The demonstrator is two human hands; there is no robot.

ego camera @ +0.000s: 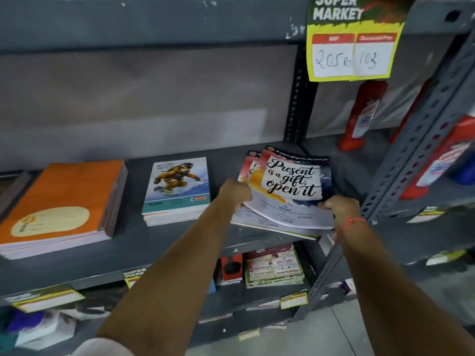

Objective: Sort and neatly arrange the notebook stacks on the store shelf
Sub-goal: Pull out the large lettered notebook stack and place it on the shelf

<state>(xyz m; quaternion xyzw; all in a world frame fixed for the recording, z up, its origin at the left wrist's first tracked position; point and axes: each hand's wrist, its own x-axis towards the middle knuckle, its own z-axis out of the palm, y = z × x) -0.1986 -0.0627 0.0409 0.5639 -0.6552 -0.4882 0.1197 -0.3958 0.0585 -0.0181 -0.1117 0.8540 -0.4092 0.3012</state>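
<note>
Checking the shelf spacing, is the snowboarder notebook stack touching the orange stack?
Apart. The head view shows bare grey shelf between the snowboarder stack and the orange stack.

Both hands are holding a fanned stack of "Present is a gift" notebooks (290, 191) near the right end of the grey shelf (159, 242): the left hand (235, 191) is gripping its left edge, the right hand (343, 209) its near right corner. An orange stack (61, 201) is lying at the left end, a stack with a snowboarder cover (177, 188) is sitting between.
</note>
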